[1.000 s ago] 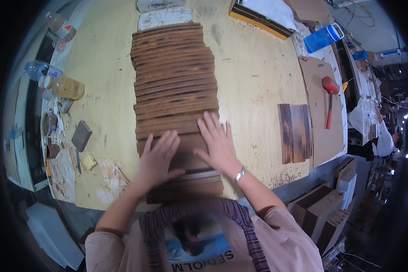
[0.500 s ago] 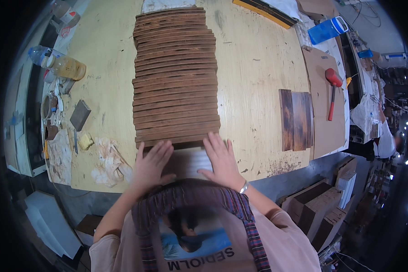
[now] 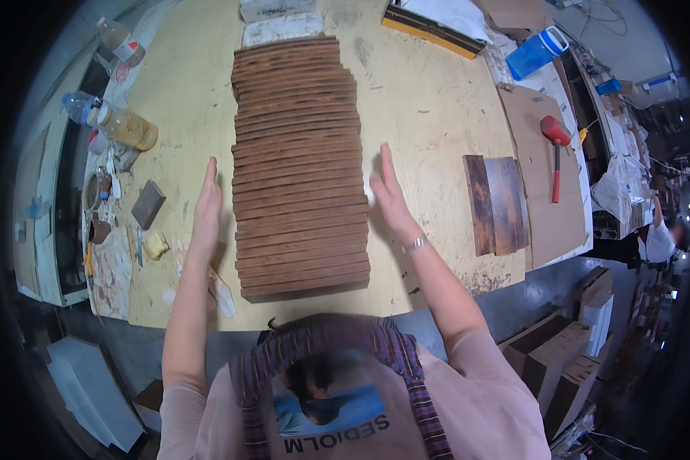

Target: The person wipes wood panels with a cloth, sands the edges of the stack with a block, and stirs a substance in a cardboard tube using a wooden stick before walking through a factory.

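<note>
A long row of brown wooden boards, packed face to face with their edges up, runs down the middle of the table. My left hand is held upright and flat along the left side of the row, with a narrow gap between them. On the other side, my right hand stands the same way, fingers stretched out, a little apart from the boards. Neither palm holds anything. The ends of the boards are slightly uneven along both sides.
Right of the row, several dark-stained boards lie near a red mallet on cardboard. A blue jug stands farther back. Bottles, a jar, a dark block and rags line the left edge.
Both hands have left the row's near end and moved forward and outward to its two sides. The row now reaches closer to me. The view has shifted slightly.
</note>
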`<control>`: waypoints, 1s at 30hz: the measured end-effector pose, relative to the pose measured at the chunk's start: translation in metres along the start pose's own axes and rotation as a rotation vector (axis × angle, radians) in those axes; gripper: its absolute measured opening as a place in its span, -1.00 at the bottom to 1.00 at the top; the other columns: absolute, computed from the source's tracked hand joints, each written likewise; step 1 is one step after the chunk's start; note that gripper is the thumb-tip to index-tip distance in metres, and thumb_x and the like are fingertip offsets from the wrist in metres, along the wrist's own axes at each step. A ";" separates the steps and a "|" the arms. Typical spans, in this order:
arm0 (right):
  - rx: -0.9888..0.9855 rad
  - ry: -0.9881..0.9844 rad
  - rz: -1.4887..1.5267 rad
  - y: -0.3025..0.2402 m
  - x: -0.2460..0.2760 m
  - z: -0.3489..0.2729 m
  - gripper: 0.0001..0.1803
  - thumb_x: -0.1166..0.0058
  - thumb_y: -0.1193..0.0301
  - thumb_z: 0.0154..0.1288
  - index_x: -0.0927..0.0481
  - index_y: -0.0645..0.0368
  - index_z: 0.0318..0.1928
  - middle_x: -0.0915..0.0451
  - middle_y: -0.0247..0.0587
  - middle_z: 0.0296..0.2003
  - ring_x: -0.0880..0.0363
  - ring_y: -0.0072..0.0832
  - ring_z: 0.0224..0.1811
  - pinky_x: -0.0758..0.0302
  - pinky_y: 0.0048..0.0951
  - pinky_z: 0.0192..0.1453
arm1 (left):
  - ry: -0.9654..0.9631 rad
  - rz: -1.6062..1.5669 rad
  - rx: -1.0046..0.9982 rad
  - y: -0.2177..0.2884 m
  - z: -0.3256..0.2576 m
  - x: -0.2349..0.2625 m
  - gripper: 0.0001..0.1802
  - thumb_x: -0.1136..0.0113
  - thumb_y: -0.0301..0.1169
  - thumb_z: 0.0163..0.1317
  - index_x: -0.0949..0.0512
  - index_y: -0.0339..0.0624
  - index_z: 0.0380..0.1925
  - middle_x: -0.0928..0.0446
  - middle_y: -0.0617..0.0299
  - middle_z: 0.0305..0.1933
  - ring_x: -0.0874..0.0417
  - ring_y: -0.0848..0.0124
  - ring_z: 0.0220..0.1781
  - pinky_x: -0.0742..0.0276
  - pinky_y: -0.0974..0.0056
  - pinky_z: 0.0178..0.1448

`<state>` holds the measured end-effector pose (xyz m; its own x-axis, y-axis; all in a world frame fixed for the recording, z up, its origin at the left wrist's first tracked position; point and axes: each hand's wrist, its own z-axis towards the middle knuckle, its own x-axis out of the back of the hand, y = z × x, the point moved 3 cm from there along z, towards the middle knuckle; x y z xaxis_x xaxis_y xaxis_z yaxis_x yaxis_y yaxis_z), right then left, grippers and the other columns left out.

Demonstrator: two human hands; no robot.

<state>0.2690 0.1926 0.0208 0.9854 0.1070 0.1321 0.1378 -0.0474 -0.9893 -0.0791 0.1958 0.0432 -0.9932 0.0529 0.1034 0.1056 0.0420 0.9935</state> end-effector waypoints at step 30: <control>-0.047 -0.011 0.071 0.014 -0.015 0.339 -0.23 0.35 0.00 0.60 0.09 0.29 0.53 0.06 0.06 0.55 0.15 -0.26 0.61 0.15 -0.37 0.61 | 0.036 -0.217 0.081 -0.055 0.317 0.008 -0.32 0.10 -0.27 0.54 0.05 -0.28 0.52 -0.08 0.02 0.58 -0.07 0.26 0.59 0.02 0.24 0.58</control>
<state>0.2219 0.5271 -0.0156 0.9918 0.1123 0.0609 0.0724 -0.1017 -0.9922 -0.0778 0.5100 -0.0256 -0.9940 -0.0017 -0.1094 -0.1087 0.1284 0.9857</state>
